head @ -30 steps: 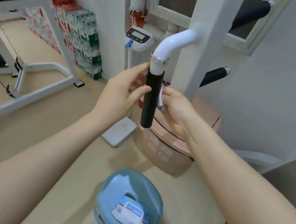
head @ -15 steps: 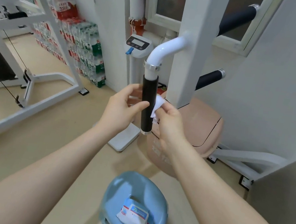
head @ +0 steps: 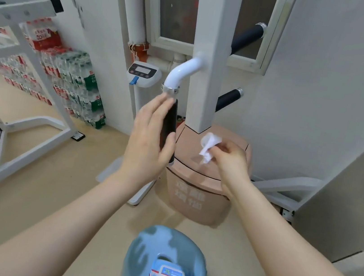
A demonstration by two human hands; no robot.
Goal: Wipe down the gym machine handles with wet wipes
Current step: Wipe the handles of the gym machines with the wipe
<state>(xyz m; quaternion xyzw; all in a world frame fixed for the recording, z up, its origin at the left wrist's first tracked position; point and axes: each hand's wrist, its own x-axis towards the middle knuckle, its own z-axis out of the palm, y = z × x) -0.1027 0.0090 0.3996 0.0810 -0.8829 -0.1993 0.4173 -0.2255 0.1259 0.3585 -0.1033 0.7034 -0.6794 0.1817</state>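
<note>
Right hand [head: 232, 159], pinching crumpled wet wipe [head: 207, 148], pulled off black handle grip [head: 169, 129]; left hand [head: 149, 142] opened flat beside it. This grip looks done.

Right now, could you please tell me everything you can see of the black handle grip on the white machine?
The black handle grip is a smooth, slightly glossy cylinder, perhaps rubber or foam, hanging almost upright. A silver metal collar joins its top to a curved white tube from the machine's post; a small metal cap closes its lower end. The left hand lies against it, fingers straight, thumb across the front. The right hand holds the crumpled wipe apart from it, over a pink bin.
</note>
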